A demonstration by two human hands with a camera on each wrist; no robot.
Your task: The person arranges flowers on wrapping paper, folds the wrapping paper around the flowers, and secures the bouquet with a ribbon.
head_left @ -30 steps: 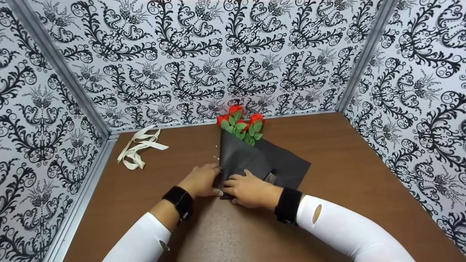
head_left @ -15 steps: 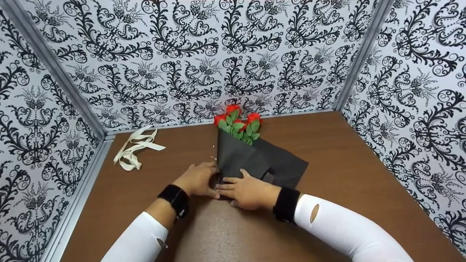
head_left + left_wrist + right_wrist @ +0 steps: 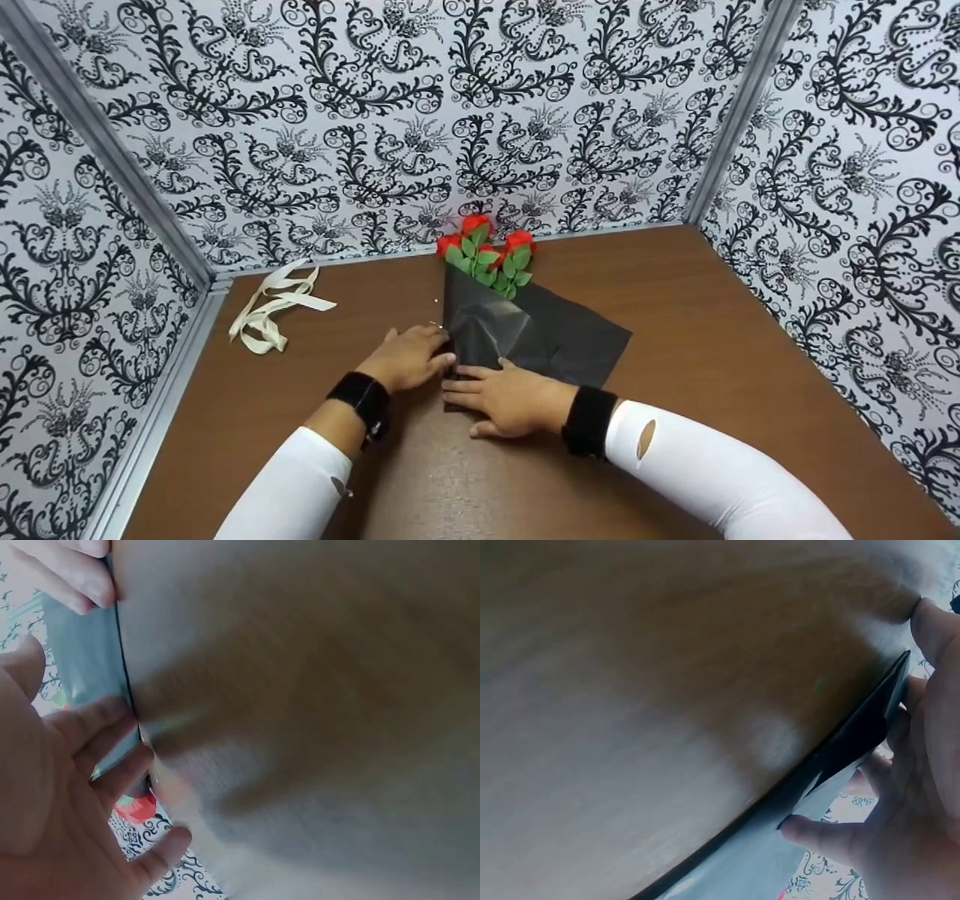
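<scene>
Red artificial roses with green leaves stick out from the top of a folded black wrapping sheet lying on the table. Their stems are hidden under it. My right hand presses flat on the lower part of the sheet, fingers pointing left. Against the sheet's left edge rests my left hand, its fingers fairly straight. In the left wrist view, the left hand has spread fingers at the edge of the wrapping sheet. The right wrist view has the right hand's fingers on the sheet, which gapes slightly at its lower end.
A loose cream ribbon lies at the back left of the brown wooden table. Small pale bits lie just left of the sheet. Patterned walls with grey metal corner posts enclose the table at the back and sides.
My left thumb has moved up from the sheet's lower corner to its left edge. The right hand has shifted slightly left, and the sheet's right-hand fold lies flatter.
</scene>
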